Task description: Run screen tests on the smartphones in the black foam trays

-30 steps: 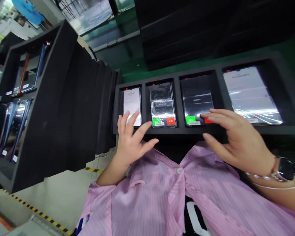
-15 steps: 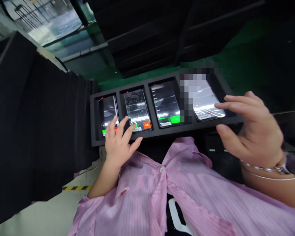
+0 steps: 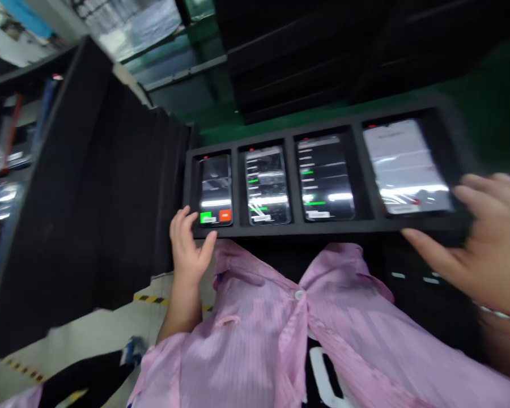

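Observation:
A black foam tray [image 3: 295,170] holds a row of several smartphones in separate slots. My left hand [image 3: 189,249] is at the tray's front left corner, thumb apart from the fingers, beside the leftmost phone [image 3: 216,190], which shows green and orange buttons. Two phones in the middle, the left one [image 3: 267,184] and the right one [image 3: 325,178], display dark screens with green and white lines. At the tray's right end, my right hand [image 3: 484,226] is spread and slightly blurred, thumb by the front edge, near the white-screened phone [image 3: 408,167]. I cannot tell whether either hand touches the tray.
A tall stack of black trays [image 3: 89,192] stands close on the left, with phones visible in its top tray. Large black objects [image 3: 301,56] stand behind the tray on a green surface [image 3: 221,124]. Yellow-black tape [image 3: 153,298] marks the floor.
My left hand has left the phone screens for the tray's left corner. My right hand has moved off the rightmost phone toward the tray's end. The middle screens now show lists without buttons.

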A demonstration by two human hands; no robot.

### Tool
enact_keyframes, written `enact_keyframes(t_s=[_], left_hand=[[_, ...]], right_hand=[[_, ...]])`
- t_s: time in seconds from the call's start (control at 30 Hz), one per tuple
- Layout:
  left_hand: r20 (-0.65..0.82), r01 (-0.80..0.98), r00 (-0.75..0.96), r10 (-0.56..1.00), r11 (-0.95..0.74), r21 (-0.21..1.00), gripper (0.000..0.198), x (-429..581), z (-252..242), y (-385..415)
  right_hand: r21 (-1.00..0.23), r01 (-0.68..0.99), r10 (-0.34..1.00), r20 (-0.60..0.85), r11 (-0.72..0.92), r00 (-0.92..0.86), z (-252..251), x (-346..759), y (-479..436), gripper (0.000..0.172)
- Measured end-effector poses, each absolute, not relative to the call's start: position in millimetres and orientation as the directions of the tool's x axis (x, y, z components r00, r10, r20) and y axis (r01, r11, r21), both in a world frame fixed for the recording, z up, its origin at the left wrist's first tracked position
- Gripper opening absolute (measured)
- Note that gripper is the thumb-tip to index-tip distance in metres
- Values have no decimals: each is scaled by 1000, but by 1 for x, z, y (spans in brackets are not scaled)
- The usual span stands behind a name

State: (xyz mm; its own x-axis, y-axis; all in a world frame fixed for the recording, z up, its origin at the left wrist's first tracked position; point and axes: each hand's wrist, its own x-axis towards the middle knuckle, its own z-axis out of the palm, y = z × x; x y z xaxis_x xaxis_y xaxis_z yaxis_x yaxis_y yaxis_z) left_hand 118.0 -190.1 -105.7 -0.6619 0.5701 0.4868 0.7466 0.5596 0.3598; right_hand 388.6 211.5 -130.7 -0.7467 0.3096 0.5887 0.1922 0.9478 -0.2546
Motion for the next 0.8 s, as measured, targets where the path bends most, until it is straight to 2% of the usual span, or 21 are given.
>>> enact_keyframes(t_s=[0.03,0.13,0.2,0.33,0.37,0.5,0.6,0.8], left_hand=[[505,749,-660,556,545,378,60,115,-109,-190],[527,745,-665,530,526,411,66,106,-117,-186],[538,756,-651,536,518,400,64,102,-118,-183],[542,771,-630,555,530,353,49,102,-116,-180],[541,769,-632,555,537,347,47,102,-117,-180],[600,779,-617,509,501,377,63,100,-129,-180],[632,789,-607,482,456,411,70,100,-134,-180],[528,718,-683,505,600,354,36,106,-122,-177]], right_hand=[[-216,165,264,601,962,-754,-126,386,211,92],[-205,171,260,577,964,-774,-118,381,209,81],[-192,192,269,566,962,-780,-117,380,208,74],[-121,223,253,508,967,-823,-117,383,206,48],[-123,221,253,498,967,-830,-116,384,205,47],[-231,181,280,532,956,-799,-108,383,206,71],[-256,135,261,562,957,-785,-108,380,204,88],[-125,227,255,617,966,-745,-122,370,193,102]])
